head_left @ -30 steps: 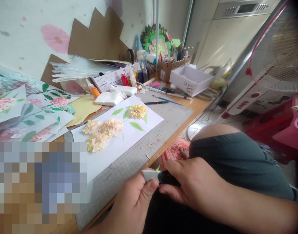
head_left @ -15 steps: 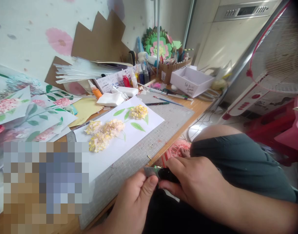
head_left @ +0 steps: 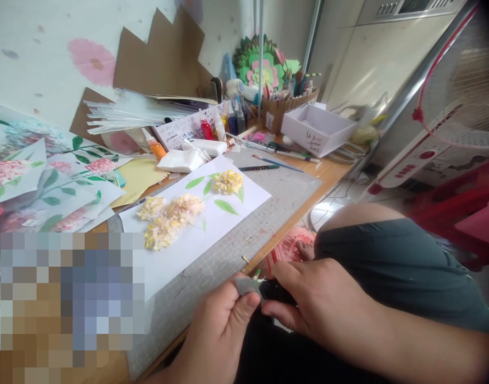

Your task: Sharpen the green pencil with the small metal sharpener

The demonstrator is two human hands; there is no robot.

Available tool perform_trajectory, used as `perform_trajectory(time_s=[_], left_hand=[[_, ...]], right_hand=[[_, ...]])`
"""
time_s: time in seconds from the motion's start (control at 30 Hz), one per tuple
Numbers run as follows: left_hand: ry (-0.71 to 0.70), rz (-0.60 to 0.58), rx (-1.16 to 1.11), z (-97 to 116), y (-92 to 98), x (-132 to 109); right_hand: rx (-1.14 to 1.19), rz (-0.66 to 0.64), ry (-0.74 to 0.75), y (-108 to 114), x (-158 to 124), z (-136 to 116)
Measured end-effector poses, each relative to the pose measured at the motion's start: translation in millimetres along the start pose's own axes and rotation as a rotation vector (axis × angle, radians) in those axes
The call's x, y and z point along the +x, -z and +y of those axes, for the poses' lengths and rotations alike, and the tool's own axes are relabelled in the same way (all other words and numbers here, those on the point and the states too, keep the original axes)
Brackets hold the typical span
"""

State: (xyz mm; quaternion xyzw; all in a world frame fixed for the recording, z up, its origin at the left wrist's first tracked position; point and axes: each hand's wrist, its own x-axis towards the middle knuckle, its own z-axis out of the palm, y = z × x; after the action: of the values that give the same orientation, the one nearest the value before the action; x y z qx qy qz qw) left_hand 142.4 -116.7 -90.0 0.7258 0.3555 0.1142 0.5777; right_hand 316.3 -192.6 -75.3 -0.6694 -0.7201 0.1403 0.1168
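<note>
My right hand point(head_left: 316, 298) is wrapped round the black handle of a utility knife point(head_left: 277, 291) above my lap. Its grey blade points left and lies against the thumb and fingers of my left hand point(head_left: 224, 314). Those fingers are closed round a thin green-tipped piece point(head_left: 257, 274), which shows just beyond the blade; most of it is hidden. To the left, a white sheet of paper point(head_left: 252, 196) rests on a grey cutting mat point(head_left: 156, 341). It bears painted green leaves and ruffled yellow and cream flower heads point(head_left: 185, 208) that look built from shavings.
Behind the paper are white tissue packs point(head_left: 180, 160), brushes, paint bottles point(head_left: 206, 130), a white box point(head_left: 318, 130) and a cardboard pen holder point(head_left: 274, 114). Wrapped flower pictures point(head_left: 56, 197) lie left. A fan point(head_left: 460, 80) and red stool stand right. A blurred patch covers the lower left.
Both hands stay nearly in place, with the knife blade turned slightly and showing more of its flat side. The camera view has shifted a little.
</note>
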Motion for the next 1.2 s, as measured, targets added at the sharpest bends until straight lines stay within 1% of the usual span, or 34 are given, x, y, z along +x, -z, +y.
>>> perform_trajectory(time_s=[0.17,0.43,0.5,0.67,0.77,0.9,1.2], left_hand=[[0.027,0.02,-0.001,-0.1,0.0,-0.8],[0.08,-0.023,-0.046,-4.8,-0.4,-1.4],[0.076,-0.038,-0.047,-3.3,-0.3,-1.4],[0.07,-0.047,0.003,-0.9,-0.4,-1.9],[0.083,-0.059,0.006,-3.5,-0.3,-1.4],[0.115,-0.066,-0.024,-6.6,0.1,-1.3],[0.129,-0.055,-0.078,-5.6,-2.4,-2.6]], right_hand=[[0.003,-0.004,-0.006,1.6,0.5,-0.4],[-0.055,0.098,0.011,-0.3,-1.2,-0.8],[-0.041,0.072,0.002,0.2,-1.1,-1.0],[0.046,-0.043,-0.03,3.2,1.2,-1.4],[0.062,-0.054,-0.045,4.1,2.0,-1.8],[0.024,-0.024,-0.032,3.6,0.8,-2.1],[-0.075,0.053,-0.01,3.7,-1.5,-3.1]])
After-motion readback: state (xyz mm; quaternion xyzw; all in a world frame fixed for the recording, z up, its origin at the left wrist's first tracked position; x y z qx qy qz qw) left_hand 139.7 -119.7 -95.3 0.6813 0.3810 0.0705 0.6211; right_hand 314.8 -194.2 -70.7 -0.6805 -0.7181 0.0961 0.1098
